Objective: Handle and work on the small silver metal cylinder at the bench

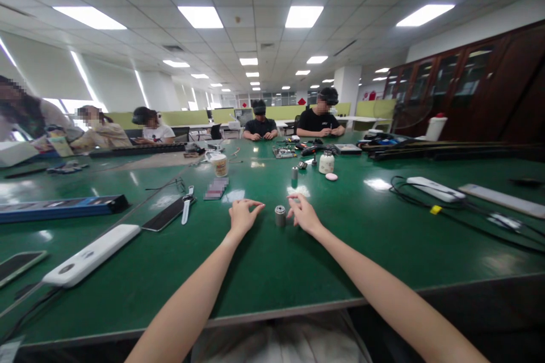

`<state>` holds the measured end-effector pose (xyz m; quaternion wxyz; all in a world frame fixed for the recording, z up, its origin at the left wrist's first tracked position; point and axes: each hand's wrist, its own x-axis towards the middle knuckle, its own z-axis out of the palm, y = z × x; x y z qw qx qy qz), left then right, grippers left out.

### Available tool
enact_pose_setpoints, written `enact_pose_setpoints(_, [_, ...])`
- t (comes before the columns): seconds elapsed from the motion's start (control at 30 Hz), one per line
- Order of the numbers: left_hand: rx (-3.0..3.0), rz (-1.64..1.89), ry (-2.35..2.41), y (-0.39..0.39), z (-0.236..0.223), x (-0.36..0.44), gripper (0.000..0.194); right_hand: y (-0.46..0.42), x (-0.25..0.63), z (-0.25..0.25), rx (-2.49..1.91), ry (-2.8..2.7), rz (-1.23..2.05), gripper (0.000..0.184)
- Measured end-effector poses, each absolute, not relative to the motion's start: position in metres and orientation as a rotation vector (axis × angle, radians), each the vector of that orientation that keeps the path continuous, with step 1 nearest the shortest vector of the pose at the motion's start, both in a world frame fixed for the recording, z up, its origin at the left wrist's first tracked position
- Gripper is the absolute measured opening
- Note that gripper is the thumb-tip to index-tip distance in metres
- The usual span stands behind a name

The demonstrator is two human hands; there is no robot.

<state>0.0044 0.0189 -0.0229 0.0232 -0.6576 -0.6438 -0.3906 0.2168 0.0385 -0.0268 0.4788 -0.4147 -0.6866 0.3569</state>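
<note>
A short grey metal cylinder (pixel 280 216) with a round fitting on top stands upright on the green table, between my two hands. My left hand (pixel 242 216) is to its left, a small gap away, with thumb and forefinger stretched towards it and nothing visible between them. Just right of the cylinder, my right hand (pixel 304 215) has its fingers apart; whether a fingertip touches the metal I cannot tell. Farther back stands a second, smaller-looking metal cylinder (pixel 294 173), with a small dark metal part (pixel 302 165) beside it.
A white jar (pixel 326 163) and a pinkish round lid (pixel 331 177) are behind my right hand. To the left lie a watch (pixel 186 207), a dark phone (pixel 164 214) and a white power strip (pixel 91 255). Cables (pixel 426 212) run at right. Several people sit across the table (pixel 264 283).
</note>
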Motion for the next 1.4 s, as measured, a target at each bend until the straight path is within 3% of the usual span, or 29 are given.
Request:
enact_pose_setpoints(0.1, [-2.146, -1.406, -1.767, 0.012, -0.015, 0.021, 0.02, 0.039, 0.212, -0.028, -1.009, -1.589, 1.172, 0.038])
enact_pose_setpoints(0.2, [-2.296, -1.501, -1.644, 0.006, -0.012, 0.037, 0.021, 0.036, 0.209, -0.026, -0.971, -1.555, 1.347, 0.036])
enact_pose_setpoints(0.47, [-2.385, -1.534, -1.613, 0.004, -0.014, 0.039, 0.025, 0.034, 0.207, -0.026, -0.938, -1.561, 1.386, 0.032])
enact_pose_setpoints(0.73, [-2.407, -1.317, -1.621, 0.0, -0.009, 0.042, 0.028, 0.039, 0.209, -0.034, -0.91, -1.622, 1.095, 0.034])
enact_pose_setpoints(0.87, [-2.447, -1.341, -1.707, 0.003, -0.018, 0.04, 0.052, 0.035, 0.214, -0.029, -0.88, -1.8, 0.846, 0.041])
enact_pose_setpoints(1.0, [-2.525, -1.259, -1.766, 0.006, -0.025, 0.038, 0.043, 0.03, 0.214, -0.025, -0.838, -1.954, 0.664, 0.039])
enact_pose_setpoints(1.23, [-2.512, -1.26, -1.774, 0.007, -0.027, 0.036, 0.045, 0.031, 0.211, -0.025, -0.819, -1.973, 0.631, 0.037])
enact_pose_setpoints(1.4, [-2.506, -1.253, -1.8, 0.006, -0.026, 0.037, 0.049, 0.033, 0.213, -0.022, -0.935, -1.831, 0.64, 0.045])
